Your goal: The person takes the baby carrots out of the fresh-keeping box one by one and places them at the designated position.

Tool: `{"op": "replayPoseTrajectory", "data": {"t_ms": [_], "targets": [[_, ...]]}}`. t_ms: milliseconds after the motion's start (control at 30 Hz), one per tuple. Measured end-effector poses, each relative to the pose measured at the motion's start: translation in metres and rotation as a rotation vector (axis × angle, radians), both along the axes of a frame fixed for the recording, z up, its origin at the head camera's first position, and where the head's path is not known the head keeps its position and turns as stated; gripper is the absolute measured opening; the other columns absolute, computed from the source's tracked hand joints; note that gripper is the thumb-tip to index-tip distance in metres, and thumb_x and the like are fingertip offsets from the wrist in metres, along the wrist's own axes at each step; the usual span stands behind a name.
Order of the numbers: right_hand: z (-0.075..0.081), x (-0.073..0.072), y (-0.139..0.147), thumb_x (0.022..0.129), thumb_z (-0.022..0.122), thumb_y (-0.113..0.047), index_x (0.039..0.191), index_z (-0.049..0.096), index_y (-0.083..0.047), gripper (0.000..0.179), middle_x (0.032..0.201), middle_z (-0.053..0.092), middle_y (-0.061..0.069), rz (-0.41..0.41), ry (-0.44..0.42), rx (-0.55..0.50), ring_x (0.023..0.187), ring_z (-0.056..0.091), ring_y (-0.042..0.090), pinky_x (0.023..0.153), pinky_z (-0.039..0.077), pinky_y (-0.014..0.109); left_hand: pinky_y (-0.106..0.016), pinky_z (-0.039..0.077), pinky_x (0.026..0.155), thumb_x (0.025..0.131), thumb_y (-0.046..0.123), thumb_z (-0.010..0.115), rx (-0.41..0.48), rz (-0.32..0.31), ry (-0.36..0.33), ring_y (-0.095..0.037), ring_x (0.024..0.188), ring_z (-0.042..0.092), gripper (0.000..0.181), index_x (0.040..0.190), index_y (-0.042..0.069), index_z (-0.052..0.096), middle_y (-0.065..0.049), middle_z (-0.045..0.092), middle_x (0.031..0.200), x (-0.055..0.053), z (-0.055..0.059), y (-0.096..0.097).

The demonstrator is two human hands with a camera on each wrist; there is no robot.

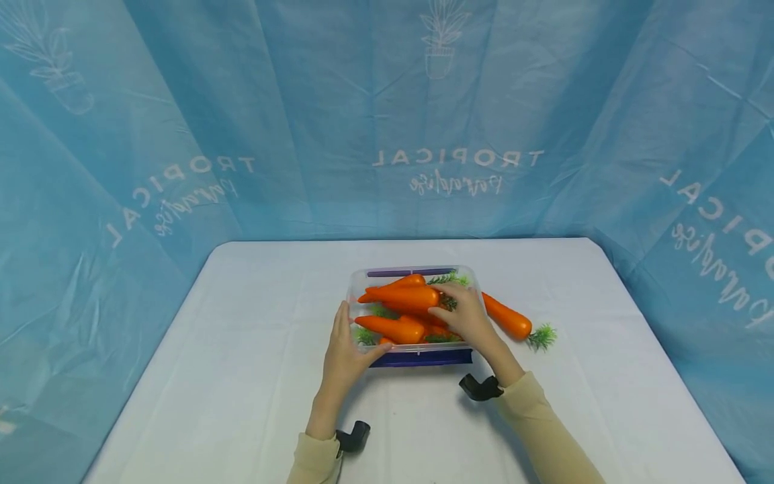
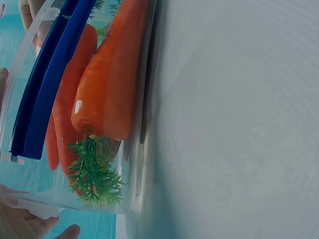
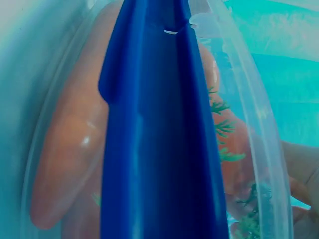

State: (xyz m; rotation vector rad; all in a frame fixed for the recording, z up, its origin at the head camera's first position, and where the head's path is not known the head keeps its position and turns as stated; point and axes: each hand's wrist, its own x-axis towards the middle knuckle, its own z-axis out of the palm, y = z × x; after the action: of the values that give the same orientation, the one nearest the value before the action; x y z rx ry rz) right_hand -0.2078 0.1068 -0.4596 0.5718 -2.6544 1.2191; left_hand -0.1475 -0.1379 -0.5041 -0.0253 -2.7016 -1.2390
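A clear plastic food container with blue clips stands mid-table, filled with several orange carrots with green tops. My left hand rests at its front left corner, fingers stretched along the left wall and thumb at the front rim. Over the container's right side, my right hand pinches the thick end of an orange carrot, thumb and fingers on either side. That carrot lies over the others, its tip pointing left. Another carrot shows through the wall in the left wrist view, beside the blue clip.
One more carrot with a leafy green top lies on the white tablecloth, right of the container. A blue printed curtain hangs behind and at both sides of the table.
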Motion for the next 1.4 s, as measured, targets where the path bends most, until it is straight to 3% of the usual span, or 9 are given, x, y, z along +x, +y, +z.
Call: {"op": "replayPoseTrajectory", "data": {"t_ms": [267,600,967,1167,1400], "targets": [[0.007,0.007,0.007,0.081,0.076,-0.019,0.121,0.065,-0.007,0.043,0.12,0.066,0.013,-0.043,0.052,-0.047,0.111,0.061,0.029,0.096,0.051,0.047,-0.057,0.029,0.112,0.071,0.055,0.077,-0.011,-0.013,0.001,-0.039,0.144,0.024,0.117,0.152,0.002,0.011,-0.018,0.015,0.159,0.0,-0.002,0.0],[0.013,0.014,0.016,0.078,0.078,-0.014,0.116,0.067,-0.006,0.041,0.108,0.068,0.011,-0.052,0.139,-0.118,0.096,0.064,0.024,0.084,0.056,0.042,-0.057,0.031,0.111,0.07,0.054,0.077,-0.022,-0.012,0.009,-0.04,0.143,0.025,0.117,0.152,0.002,0.011,-0.018,0.015,0.159,0.0,-0.004,0.0],[0.022,0.018,0.025,0.075,0.08,-0.009,0.112,0.068,-0.003,0.04,0.1,0.069,0.012,-0.066,0.25,-0.155,0.089,0.065,0.023,0.071,0.056,0.032,-0.057,0.032,0.111,0.069,0.054,0.078,-0.011,-0.004,0.035,-0.04,0.143,0.027,0.117,0.152,0.003,0.012,-0.019,0.017,0.158,0.0,-0.005,0.002],[0.027,0.018,0.032,0.073,0.081,-0.007,0.111,0.069,-0.003,0.04,0.097,0.069,0.012,-0.108,0.29,-0.176,0.088,0.065,0.023,0.072,0.055,0.024,-0.056,0.032,0.111,0.07,0.054,0.077,-0.018,-0.006,0.037,-0.039,0.142,0.029,0.117,0.152,0.003,0.012,-0.019,0.016,0.159,-0.001,-0.006,0.001],[0.03,0.022,0.043,0.074,0.08,-0.006,0.112,0.069,-0.002,0.04,0.1,0.069,0.012,-0.151,0.28,-0.177,0.09,0.066,0.022,0.075,0.058,0.035,-0.057,0.031,0.111,0.07,0.054,0.077,-0.026,-0.003,0.028,-0.04,0.143,0.027,0.117,0.152,0.003,0.012,-0.019,0.016,0.159,-0.002,-0.005,-0.001]]}}
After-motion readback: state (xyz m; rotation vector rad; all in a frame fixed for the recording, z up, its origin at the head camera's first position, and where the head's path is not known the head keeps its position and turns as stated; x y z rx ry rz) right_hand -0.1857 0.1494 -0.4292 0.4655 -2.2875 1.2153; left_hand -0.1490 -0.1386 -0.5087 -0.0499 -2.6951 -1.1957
